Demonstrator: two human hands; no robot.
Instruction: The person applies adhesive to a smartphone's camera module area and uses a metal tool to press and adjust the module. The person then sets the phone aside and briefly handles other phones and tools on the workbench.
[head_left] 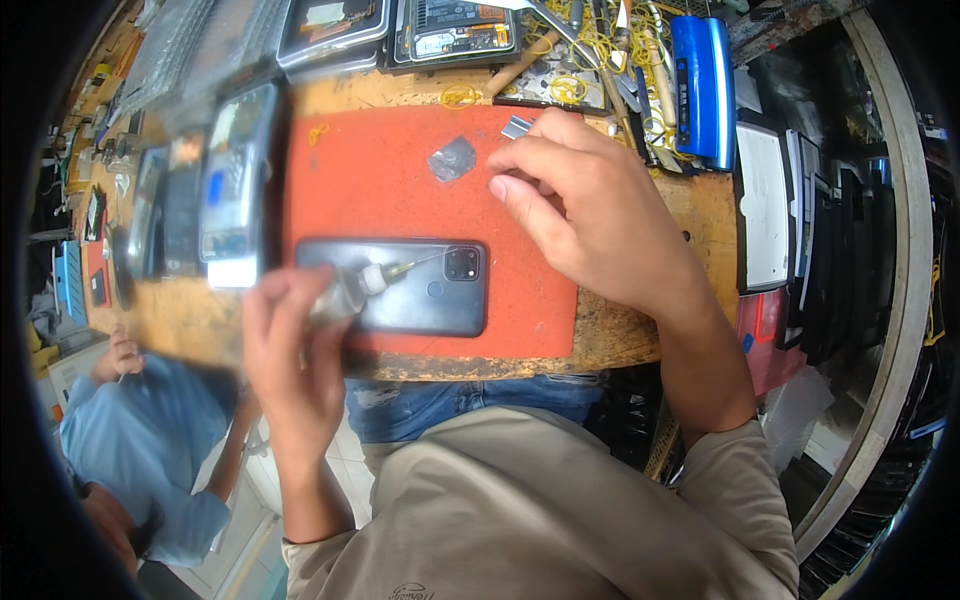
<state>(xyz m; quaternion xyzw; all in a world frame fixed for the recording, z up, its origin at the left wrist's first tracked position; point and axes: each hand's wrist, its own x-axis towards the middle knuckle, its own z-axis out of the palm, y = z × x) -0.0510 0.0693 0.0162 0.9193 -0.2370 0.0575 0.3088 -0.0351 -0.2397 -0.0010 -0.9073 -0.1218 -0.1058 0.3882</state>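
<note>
A dark smartphone (408,312) lies back up on the red mat, its camera block towards the right. My left hand (290,335), slightly blurred, is closed around a small translucent needle-tip bottle (343,296). The bottle tilts over the phone, and its thin needle points at the camera block; whether it touches cannot be told. Above the mat's right side is my right hand (590,195), fingers curled and thumb close to the index finger; anything between them is hidden. Beside those fingertips lie a thin dark grey film piece (452,160) and a small silvery strip (516,127), partly behind the knuckles.
The red mat (400,150) covers part of a worn wooden bench (665,220). Phones (235,190) stand at its left, phone parts in trays (455,35) at the back. Tools, yellow wire and a blue phone back cover (703,95) crowd the back right. Another person (150,430) sits at left.
</note>
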